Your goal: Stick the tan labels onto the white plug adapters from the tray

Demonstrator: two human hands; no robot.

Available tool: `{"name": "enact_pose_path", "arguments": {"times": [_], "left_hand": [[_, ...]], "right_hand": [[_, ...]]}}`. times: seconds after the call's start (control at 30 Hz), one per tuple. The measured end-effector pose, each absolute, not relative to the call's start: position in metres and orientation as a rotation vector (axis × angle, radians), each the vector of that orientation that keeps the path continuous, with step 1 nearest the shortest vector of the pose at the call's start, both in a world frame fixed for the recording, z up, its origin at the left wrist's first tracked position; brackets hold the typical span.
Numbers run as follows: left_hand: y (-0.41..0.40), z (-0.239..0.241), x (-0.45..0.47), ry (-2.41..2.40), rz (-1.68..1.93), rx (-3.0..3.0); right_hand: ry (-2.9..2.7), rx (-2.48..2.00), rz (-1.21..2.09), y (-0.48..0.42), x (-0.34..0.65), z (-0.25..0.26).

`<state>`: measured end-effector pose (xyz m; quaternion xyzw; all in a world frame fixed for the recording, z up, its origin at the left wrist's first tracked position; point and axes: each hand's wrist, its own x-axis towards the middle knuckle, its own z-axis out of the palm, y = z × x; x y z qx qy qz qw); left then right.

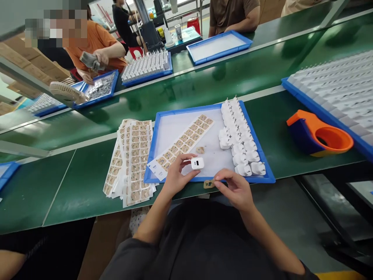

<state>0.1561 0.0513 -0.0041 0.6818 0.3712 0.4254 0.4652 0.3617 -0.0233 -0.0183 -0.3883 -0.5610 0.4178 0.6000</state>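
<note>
My left hand grips a white plug adapter between thumb and fingers, its face with a dark port turned up toward me. Between thumb and forefinger, my right hand pinches a small tan sticker with cut-outs, just past the tray's near edge. Both hands are at the front of a blue-rimmed tray. On the tray lies a slanting sheet of tan stickers, with a loose tan piece beside it. Rows of white plug adapters stand along the tray's right side.
Stacked sticker sheets lie left of the tray. To the right sit an orange and blue tape dispenser and a large tray of white parts. Across the green conveyor, a person in an orange shirt works at another tray.
</note>
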Motion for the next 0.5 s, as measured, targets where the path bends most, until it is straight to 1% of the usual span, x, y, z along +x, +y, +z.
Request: {"name": "enact_pose_path", "arguments": {"times": [0.1,0.2,0.5], "left_hand": [[0.043,-0.012,0.142,0.924,1.116,1.65],[0.04,-0.015,0.136,0.926,1.182,1.754],[0.036,0.002,0.124,1.003,1.267,2.08]], "right_hand": [[-1.232,-0.861,1.052,-0.008,0.344,-0.01],[-1.167,-0.88,1.102,0.007,0.326,0.0],[-1.111,-0.956,1.123,0.023,0.312,0.015]]}}
